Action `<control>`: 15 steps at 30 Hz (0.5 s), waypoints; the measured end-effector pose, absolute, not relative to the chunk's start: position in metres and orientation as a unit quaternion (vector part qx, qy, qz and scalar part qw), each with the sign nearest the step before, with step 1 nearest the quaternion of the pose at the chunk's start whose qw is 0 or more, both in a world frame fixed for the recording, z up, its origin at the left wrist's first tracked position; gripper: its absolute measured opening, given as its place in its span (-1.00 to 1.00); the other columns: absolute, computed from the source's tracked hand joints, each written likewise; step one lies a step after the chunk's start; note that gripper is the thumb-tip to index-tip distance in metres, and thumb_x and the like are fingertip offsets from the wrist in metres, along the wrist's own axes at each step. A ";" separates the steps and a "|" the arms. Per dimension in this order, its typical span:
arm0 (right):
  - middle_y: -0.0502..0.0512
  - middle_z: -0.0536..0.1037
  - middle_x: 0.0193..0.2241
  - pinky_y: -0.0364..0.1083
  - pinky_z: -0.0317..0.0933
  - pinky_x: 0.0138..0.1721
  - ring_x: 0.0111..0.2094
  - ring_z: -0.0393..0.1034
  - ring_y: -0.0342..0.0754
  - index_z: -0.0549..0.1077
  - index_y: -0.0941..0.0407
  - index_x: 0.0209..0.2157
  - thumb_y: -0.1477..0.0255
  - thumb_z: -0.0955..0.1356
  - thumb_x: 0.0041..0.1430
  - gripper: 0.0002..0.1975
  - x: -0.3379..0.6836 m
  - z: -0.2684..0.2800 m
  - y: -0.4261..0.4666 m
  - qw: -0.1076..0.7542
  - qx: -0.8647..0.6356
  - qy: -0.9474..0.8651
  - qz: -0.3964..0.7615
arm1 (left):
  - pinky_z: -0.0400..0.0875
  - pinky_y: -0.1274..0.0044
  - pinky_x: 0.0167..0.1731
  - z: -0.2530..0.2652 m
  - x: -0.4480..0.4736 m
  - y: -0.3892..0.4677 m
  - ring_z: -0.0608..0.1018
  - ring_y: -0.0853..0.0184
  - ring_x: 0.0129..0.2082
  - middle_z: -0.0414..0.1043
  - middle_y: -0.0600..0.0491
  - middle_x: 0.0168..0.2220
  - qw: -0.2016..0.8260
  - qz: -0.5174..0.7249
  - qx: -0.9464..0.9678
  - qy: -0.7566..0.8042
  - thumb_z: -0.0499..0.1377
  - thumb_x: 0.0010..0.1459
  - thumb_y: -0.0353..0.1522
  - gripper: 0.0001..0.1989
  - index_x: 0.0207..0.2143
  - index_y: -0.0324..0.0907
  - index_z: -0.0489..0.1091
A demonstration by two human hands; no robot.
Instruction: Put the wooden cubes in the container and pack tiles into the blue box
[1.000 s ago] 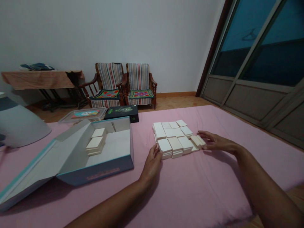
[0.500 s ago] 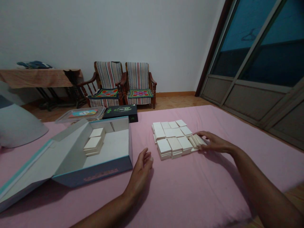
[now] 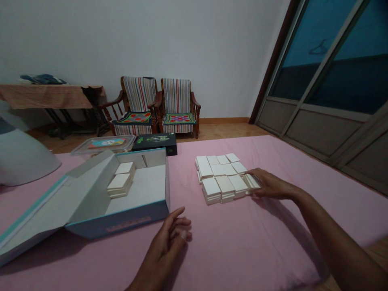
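Thin white square tiles (image 3: 224, 170) lie in stacked rows on the pink sheet. At their right end, several tiles (image 3: 252, 181) stand on edge, leaning in a short row. My right hand (image 3: 268, 184) grips this row, its fingers at the far end and thumb at the near end; the palm hides part of it. My left hand (image 3: 169, 238) rests near the box's front right corner, fingers loosely curled and apart, holding nothing. In the open blue box (image 3: 118, 220) with a white inside, two more stacks of white tiles (image 3: 121, 180) sit against the left wall.
The box's lid (image 3: 45, 210) folds out to the left. Behind it lie a black box (image 3: 156, 144) and a clear plastic case (image 3: 103, 144). A rounded white object (image 3: 24, 157) stands at far left. Two wooden chairs (image 3: 177, 105) stand by the wall beyond the pink sheet (image 3: 242, 242).
My left hand has drawn back toward me and slightly left. My right hand has shifted slightly left over the leaning tiles, covering more of them.
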State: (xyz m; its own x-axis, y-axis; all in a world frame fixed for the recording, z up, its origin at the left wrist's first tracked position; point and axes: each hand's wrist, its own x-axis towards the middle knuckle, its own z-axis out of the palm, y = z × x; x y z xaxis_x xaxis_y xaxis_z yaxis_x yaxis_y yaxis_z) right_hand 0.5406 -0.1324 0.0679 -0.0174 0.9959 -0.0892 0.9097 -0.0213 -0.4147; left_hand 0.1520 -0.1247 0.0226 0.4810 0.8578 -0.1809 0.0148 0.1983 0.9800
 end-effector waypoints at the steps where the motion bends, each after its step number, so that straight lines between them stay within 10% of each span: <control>1: 0.27 0.36 0.02 0.08 0.13 0.09 0.04 0.25 0.17 0.27 0.17 0.08 0.29 0.39 -0.11 -0.33 0.541 0.067 -0.132 0.118 -0.696 -0.683 0.188 | 0.31 0.35 -0.06 0.020 0.150 -0.126 0.48 0.23 -0.15 0.36 -0.14 -0.06 0.658 0.317 0.559 0.393 0.14 0.15 -0.14 -0.45 0.15 -0.12 0.18; 15: 0.22 0.38 -0.01 0.09 0.15 0.06 0.01 0.27 0.15 0.28 0.12 0.03 0.38 0.39 -0.15 -0.38 0.535 0.062 -0.130 0.138 -0.678 -0.699 0.180 | 0.33 0.41 -0.17 0.013 0.149 -0.124 0.45 0.30 -0.24 0.34 -0.09 -0.11 0.632 0.300 0.607 0.376 0.07 0.20 -0.15 -0.49 0.16 -0.10 0.12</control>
